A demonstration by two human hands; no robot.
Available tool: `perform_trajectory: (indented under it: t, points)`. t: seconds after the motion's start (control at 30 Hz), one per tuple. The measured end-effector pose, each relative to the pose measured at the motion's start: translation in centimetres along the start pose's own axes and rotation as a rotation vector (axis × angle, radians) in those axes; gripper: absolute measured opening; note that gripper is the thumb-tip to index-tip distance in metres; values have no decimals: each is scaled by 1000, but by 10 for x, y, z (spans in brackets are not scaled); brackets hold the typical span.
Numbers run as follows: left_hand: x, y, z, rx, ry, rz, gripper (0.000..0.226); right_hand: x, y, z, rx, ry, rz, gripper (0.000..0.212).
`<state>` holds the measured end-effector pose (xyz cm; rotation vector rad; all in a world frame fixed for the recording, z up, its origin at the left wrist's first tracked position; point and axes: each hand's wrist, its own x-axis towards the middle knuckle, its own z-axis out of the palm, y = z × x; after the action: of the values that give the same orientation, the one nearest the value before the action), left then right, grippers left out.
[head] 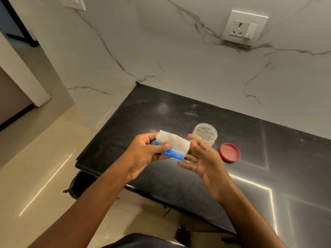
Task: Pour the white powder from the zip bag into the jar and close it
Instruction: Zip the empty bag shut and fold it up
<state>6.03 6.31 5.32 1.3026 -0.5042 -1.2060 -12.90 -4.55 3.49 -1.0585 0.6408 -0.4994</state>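
1. L hand (143,154): clamped on the zip bag (172,145). Thumb lies across the near face by the blue zip strip (169,153); fingers wrap behind. Bag is held in the air above the black counter (161,111), well clear of it.

2. Bag axis: long axis runs from the grip out to the R and slightly down. Blue strip is the lower/near edge; white powder fills the upper part, away from the grip. Whether the zip is sealed cannot be told from this view.

3. R hand (202,158): fingers spread, holding nothing, palm turned toward the bag's free R end, just beside it; contact uncertain due to motion blur.

4. Jar (205,134): upright on the counter, mouth uncovered, beyond and R of the bag's free end, partly behind the R fingertips. R hand is the nearer one to it.

5. Red lid (229,152): flat on the counter, just R of the jar, apart from it.

6. Coming move (est.): R hand takes the strip's free end to open the zip.

7. Writing/brands: none legible on bag, jar or lid.
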Motion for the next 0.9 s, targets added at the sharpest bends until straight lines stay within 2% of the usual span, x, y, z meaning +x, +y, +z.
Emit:
perform_trajectory:
  t: [0.1,0.23,0.33,0.43,0.53,0.73,0.83,0.9]
  points:
    - [-25,-1,-55,18,-6,40,39,0,31,53,-167,-85,-15,30]
    - [-61,-10,-149,-29,14,-6,42,3,76,142,-133,3,8,17]
    - [-91,-25,-218,-118,156,-78,37,8,113,214,-156,55,29,11]
    - [-113,-42,-291,-111,402,-138,29,18,154,286,-191,118,30,12]
    - [-122,-63,-356,-56,598,-178,24,37,199,339,-169,199,140,15]
    - [-108,-128,-457,91,693,-262,11,99,319,391,-65,360,501,8]
    - [-97,-177,-491,74,718,-345,7,142,393,391,-173,390,653,13]
    - [-86,-218,-511,42,733,-400,6,172,450,384,-297,423,667,16]
